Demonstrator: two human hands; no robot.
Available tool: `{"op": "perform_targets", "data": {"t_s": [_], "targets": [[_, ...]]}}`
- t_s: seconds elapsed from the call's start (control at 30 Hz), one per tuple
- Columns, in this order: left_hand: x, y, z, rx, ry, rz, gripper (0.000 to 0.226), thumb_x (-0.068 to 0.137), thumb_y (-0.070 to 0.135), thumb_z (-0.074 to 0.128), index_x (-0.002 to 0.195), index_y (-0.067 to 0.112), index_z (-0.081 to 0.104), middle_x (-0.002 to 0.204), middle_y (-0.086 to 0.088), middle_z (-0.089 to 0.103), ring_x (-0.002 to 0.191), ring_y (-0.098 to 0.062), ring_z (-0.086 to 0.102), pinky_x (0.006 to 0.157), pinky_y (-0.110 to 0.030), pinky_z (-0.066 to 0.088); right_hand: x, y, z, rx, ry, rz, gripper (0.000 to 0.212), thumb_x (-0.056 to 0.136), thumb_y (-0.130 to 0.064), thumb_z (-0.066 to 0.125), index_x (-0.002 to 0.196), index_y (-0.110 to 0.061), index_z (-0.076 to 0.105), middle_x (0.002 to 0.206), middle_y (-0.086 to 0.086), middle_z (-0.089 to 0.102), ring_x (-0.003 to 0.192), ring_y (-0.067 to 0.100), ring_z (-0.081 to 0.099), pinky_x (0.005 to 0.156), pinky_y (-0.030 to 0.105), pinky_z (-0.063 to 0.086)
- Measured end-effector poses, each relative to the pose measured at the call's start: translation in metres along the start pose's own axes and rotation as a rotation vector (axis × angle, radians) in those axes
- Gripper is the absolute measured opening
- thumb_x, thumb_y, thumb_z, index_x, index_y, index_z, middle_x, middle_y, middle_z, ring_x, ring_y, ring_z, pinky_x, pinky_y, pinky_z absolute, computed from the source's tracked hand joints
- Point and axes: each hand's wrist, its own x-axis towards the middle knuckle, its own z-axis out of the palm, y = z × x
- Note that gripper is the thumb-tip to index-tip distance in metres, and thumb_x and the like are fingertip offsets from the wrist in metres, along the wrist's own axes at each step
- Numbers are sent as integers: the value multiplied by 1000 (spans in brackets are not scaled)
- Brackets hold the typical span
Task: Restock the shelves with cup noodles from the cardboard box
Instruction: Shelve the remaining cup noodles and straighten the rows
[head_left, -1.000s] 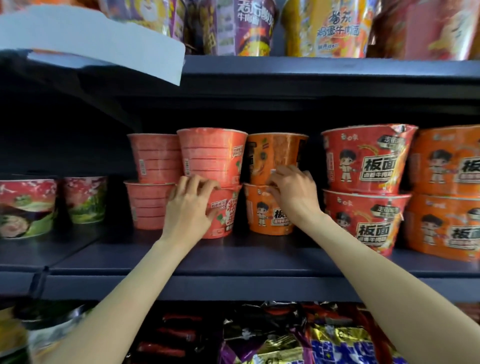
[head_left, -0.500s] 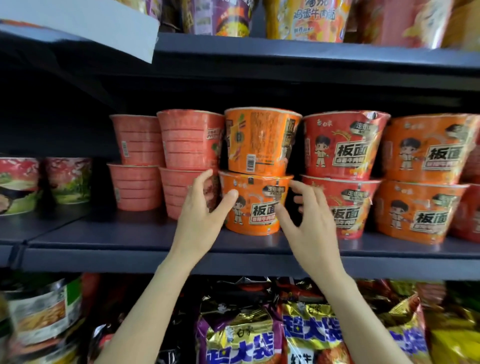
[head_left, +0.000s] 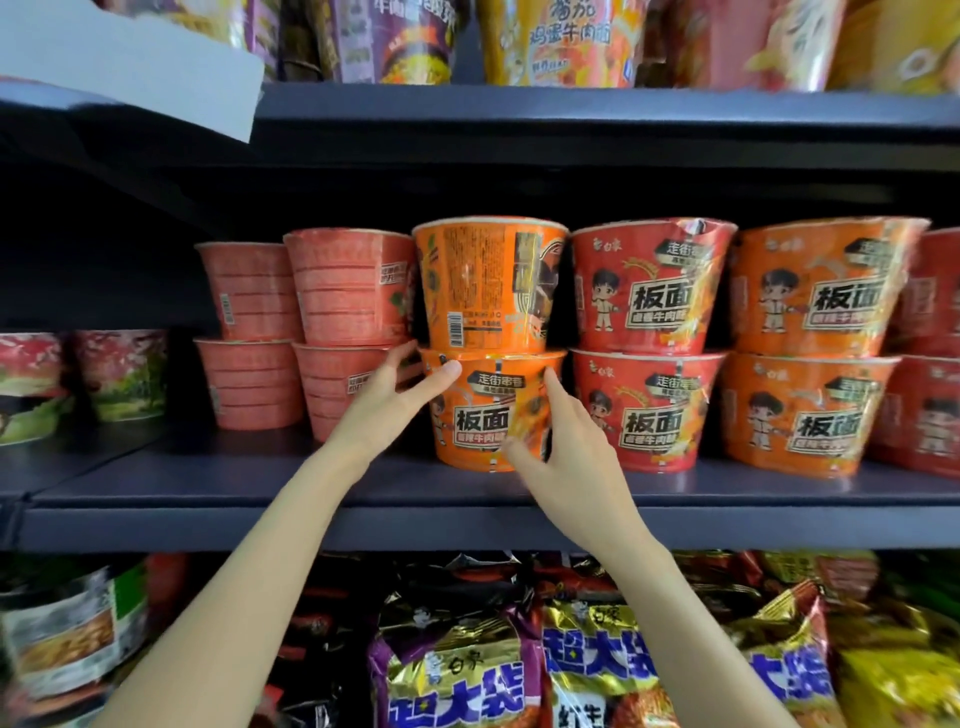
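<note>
The left hand (head_left: 387, 402) and right hand (head_left: 558, 447) flank the lower orange cup (head_left: 485, 415) with fingers nearly straight, fingertips touching its sides. That cup stands near the front edge of the shelf (head_left: 260, 483), carrying the upper orange cup (head_left: 488, 283). Pink cups (head_left: 343, 332) stand just beside on the left, red cups (head_left: 649, 343) on the right. Bare shelf lies open toward the left front corner.

A white paper sheet (head_left: 130, 57) hangs over the edge of the top shelf at the upper left. On the bottom level, shiny snack bags (head_left: 597, 670) in purple and gold lie packed side by side, with yellow bags (head_left: 898, 675) just to their right.
</note>
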Motion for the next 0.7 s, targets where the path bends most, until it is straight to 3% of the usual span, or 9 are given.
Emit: {"op": "perform_targets", "data": {"t_s": [0.1, 0.2, 0.37, 0.47, 0.53, 0.63, 0.7], "targets": [[4, 1, 1, -22, -45, 13, 83, 68, 63, 67, 137, 28, 38, 133, 4, 54, 125, -11, 48, 101, -32, 42, -1, 2, 0, -55, 14, -27, 77, 94, -36, 53, 152, -22, 4, 151, -2, 26, 128, 17, 42, 95, 30, 41], [3, 0, 0, -18, -70, 13, 73, 78, 55, 54, 142, 27, 34, 134, 9, 51, 125, -10, 47, 95, -28, 41, -1, 5, -2, -52, 46, -36, 71, 94, -34, 53, 151, -22, 13, 149, -2, 29, 126, 16, 43, 92, 27, 40], [2, 17, -2, -3, 203, 186, 46, 94, 42, 45, 138, 26, 41, 121, 18, 48, 115, 1, 46, 84, -8, 34, 8, -8, -17, 53, 312, -179, 46, 94, -22, 55, 139, -20, 42, 135, -7, 45, 118, 7, 47, 93, 22, 41], [22, 32, -1, -97, 154, 145, 49, 95, 50, 37, 137, 26, 44, 128, 13, 52, 125, -9, 45, 105, -28, 34, 25, -25, -19, 1, 283, -256, 53, 95, -26, 51, 145, -19, 32, 144, -4, 37, 128, 9, 40, 100, 22, 36], [27, 38, 3, -99, 77, 74, 56, 93, 59, 32, 138, 27, 45, 135, 9, 51, 127, -11, 45, 110, -37, 31, 35, -35, -16, -80, 245, -248, 61, 97, -36, 45, 149, -18, 21, 150, 2, 29, 132, 15, 37, 104, 30, 34], [7, 41, 8, 42, 140, 211, 48, 95, 52, 34, 135, 30, 47, 131, 18, 51, 121, -1, 46, 105, -28, 32, 55, -37, -14, -97, 184, -116, 73, 95, -56, 32, 151, -14, 10, 150, 12, 32, 130, 28, 42, 104, 43, 37], [-12, 37, 10, 40, 225, 354, 40, 93, 44, 40, 128, 31, 54, 126, 15, 58, 115, 0, 52, 99, -23, 39, 73, -35, -18, -43, 130, 1, 85, 91, -66, 25, 151, -10, 4, 141, 17, 46, 120, 33, 52, 98, 46, 43]]}}
